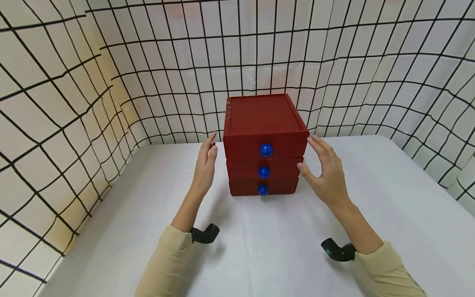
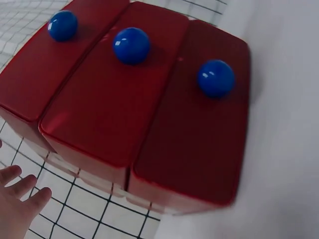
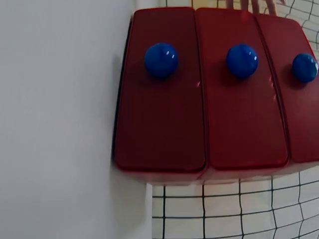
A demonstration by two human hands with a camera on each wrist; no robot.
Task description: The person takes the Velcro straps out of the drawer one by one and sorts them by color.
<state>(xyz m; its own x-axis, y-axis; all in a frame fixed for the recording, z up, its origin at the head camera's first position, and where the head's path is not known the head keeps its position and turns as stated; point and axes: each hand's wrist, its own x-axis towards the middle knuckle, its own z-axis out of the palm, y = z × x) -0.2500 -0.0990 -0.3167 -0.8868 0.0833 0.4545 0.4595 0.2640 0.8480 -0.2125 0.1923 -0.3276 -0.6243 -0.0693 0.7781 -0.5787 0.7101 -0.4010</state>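
Note:
A dark red chest of drawers stands on the white table, its front towards me. Three drawers are stacked in it, all pushed in, each with a round blue knob. My left hand is held upright just left of the chest, fingers extended and nothing in it. On the other side my right hand has its thumb and fingers spread near the upper right corner, also holding nothing. In the left wrist view the left fingers show beside the drawer fronts. The right wrist view shows the three drawer fronts and knobs from close up.
The white table runs in front of the chest and to both sides. Behind it and along the sides rises a white wall with a black grid. Each wrist carries a small black camera.

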